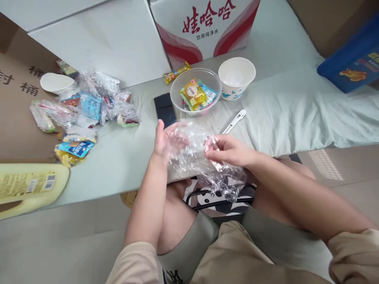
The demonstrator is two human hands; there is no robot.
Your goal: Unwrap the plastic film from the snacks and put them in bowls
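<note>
Crumpled clear plastic film (192, 157) hangs between the hands, on the near side of the clear plastic bowl (175, 98). Right hand (229, 150) pinches it; left hand (164, 141) is spread open, probably touching it, though blur obscures contact.

Clear plastic (191, 152) is pinched by the right hand (229, 150) and draped across the left hand (165, 142). Beyond, packets (194, 94) are held in a bowl (194, 113), flanked by a phone (164, 107) and a cup (233, 94).

I see soft, fairly even light on my feed, faint shadows, and blurred white glints across the crinkled clear plastic film (194, 157).
</note>
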